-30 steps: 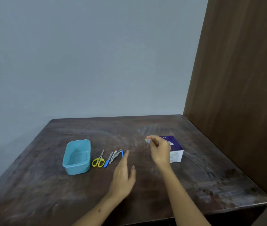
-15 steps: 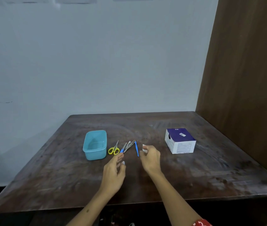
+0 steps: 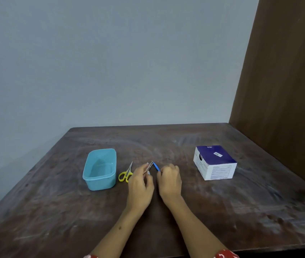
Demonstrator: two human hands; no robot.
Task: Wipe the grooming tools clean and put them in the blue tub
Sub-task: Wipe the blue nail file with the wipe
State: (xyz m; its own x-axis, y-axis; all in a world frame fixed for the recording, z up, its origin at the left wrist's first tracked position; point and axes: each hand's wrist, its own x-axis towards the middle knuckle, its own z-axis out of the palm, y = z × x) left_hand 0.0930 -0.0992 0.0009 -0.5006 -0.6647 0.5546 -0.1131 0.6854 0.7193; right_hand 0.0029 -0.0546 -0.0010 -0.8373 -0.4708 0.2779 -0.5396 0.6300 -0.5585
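Head view — only 1 camera, so we work from it alone. The left hand (image 3: 141,183) sits over the small metal tools (image 3: 149,166), fingers curled onto them; it looks like a pinch on the steel pieces, though we cannot tell exactly which piece is gripped. The right hand (image 3: 169,180) is curled just beside it, fingers closed at the blue-handled tool (image 3: 156,167); whether it also holds a wipe is hidden. The 2 hands are close together, nearly touching.

Handling, as we judge it: these tools are light, stiff, thin steel, likely slippery and pointed at the tips — best taken mid-shaft or by the coloured handle, away from the points. The scissors (image 3: 126,174) should lift by the yellow loops.

Counts: 1 scissors lying flat on the table (image 3: 54,211), just right of the tub (image 3: 99,169); 1 blue-handled tool; at least 1 steel tool under the left fingers, exact number hidden. 1 tub, open, nothing seen inside. 1 purple-and-white box (image 3: 215,162), well apart to the right. No tool is in the tub yet.
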